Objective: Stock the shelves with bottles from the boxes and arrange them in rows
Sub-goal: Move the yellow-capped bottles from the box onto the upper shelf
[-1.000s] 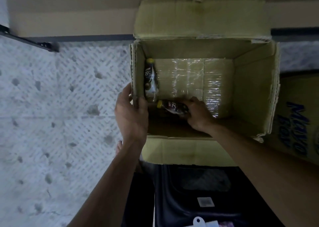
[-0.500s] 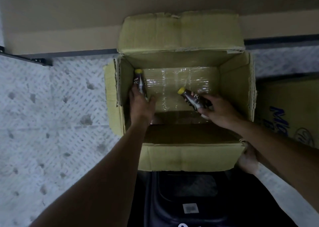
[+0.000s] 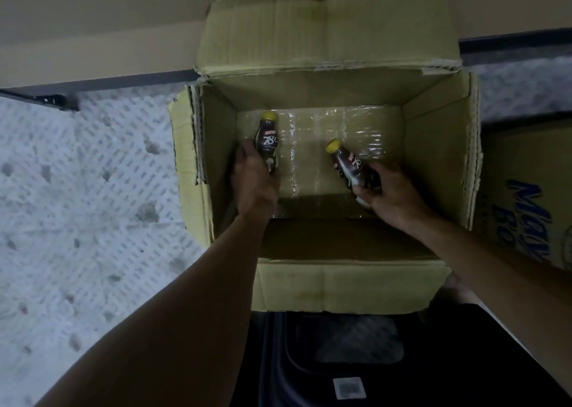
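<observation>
An open cardboard box (image 3: pixel 439 146) stands in front of me, its bottom lined with clear plastic wrap. Both hands reach inside it. My left hand (image 3: pixel 255 179) grips the lower part of a dark bottle with a yellow cap (image 3: pixel 267 138) near the box's left wall. My right hand (image 3: pixel 388 191) grips a second dark yellow-capped bottle (image 3: pixel 348 165), tilted with its cap pointing up and left, over the middle of the box. No other bottles show in the box.
A second carton with blue lettering (image 3: pixel 529 196) stands right of the box. A dark object with a barcode label (image 3: pixel 349 388) lies below the box's near flap. Patterned pale floor (image 3: pixel 80 208) spreads left; a dark shelf rail (image 3: pixel 43 98) runs along the wall.
My left hand moved off the box's rim and took hold of the standing bottle. My right hand lifted the lying bottle off the bottom and carried it rightward.
</observation>
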